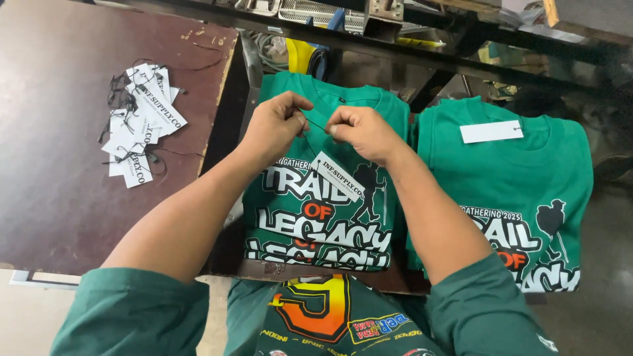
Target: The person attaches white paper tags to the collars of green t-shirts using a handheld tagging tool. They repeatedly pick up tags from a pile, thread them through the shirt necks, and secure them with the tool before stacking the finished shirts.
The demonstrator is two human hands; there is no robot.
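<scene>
I see both of my bare forearms rising from the lower corners of the frame and converging just above the centre. My left hand sits left of centre, wrist bent, fingers curled inward with thumb and forefinger pinched together at their tips. My right hand is just beside it, knuckles up, its fingertips likewise pressed shut in a fine pinch. The two hands nearly meet, thumbs facing each other. Dark green sleeves cover my upper arms at the bottom edge.
</scene>
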